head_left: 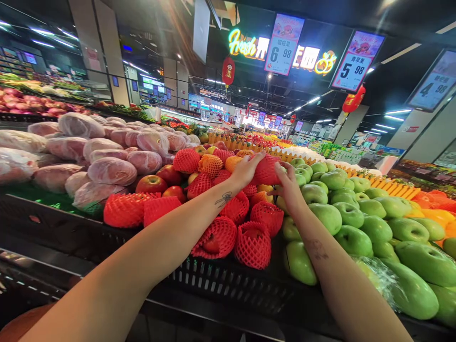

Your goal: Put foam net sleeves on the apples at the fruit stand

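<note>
A red foam fruit net (pixel 266 170) is between my two hands, above the pile of apples; whether fruit is inside it cannot be seen. My left hand (pixel 246 171) holds its left side, with the fingers stretched along the top. On the right side, my right hand (pixel 289 187) grips the net with thumb and fingers. Below and around my hands lie several apples in red foam nets (pixel 252 244), a few in orange foam nets (pixel 211 165), and some bare red apples (pixel 151 184).
Green apples (pixel 351 213) are heaped on the right, with a crumpled clear bag (pixel 379 280) among them. Plastic-wrapped pinkish fruit (pixel 112 171) fills the left. A black slotted crate edge (pixel 221 280) runs along the front. Price signs (pixel 284 45) hang overhead.
</note>
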Motion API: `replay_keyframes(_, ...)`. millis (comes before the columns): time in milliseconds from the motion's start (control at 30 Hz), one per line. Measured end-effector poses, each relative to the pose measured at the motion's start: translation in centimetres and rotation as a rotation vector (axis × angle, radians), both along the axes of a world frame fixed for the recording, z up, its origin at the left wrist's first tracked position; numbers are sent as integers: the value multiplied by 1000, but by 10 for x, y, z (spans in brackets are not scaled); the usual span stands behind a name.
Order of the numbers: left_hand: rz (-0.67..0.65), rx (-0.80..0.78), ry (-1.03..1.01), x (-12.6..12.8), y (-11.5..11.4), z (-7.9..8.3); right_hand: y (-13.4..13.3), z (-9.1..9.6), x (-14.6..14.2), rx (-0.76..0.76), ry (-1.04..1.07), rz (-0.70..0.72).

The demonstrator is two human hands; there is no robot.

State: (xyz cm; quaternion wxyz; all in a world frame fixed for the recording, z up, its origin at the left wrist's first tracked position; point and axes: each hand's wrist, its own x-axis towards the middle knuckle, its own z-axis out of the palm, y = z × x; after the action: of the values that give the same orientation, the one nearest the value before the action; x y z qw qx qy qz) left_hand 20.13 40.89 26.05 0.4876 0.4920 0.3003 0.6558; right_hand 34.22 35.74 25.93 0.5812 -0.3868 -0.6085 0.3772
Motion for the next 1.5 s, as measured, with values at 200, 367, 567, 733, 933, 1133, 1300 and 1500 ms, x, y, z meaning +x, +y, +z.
replay_keyframes(200, 120, 142, 434, -4, -11, -1, -1, -5, -5, -34, 62, 34)
replay_keyframes(367, 227, 339, 725, -14, -23, 13, -2, -4, -8, -20, 242, 6)
replay_keyframes(567, 240, 610, 897, -22, -25, 22, 0, 3, -4, 122, 469, -86)
replay_keyframes(733, 289, 739, 926, -25, -19, 21, -2, 3, -6, 114, 433, -26)
replay_keyframes(933, 354, 831, 907, -24, -16, 18, -1, 4, -3, 17, 347, -32)
replay_keyframes(1133, 293, 862, 935, -28, -22, 19, 1, 5, -3, 32, 351, -158)
replay_keyframes(1300, 134, 1022, 986, -22, -26, 12, 9, -4, -4, 147, 271, -189)
replay_keyframes(1500, 180, 897, 1036, -14, -27, 8, 10, -9, -2, 210, 91, -168)
